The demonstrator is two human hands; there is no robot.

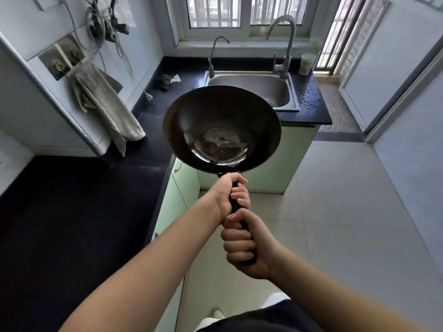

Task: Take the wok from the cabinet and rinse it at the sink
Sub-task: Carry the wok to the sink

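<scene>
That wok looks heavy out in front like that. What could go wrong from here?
The wok hangs on a long handle, with the left hand and right hand both far from the bowl, so it could tip. The tall faucet arches over the small sink, so the rim might knock it. Water already pools on the counter; rinsing may splash more.
</scene>
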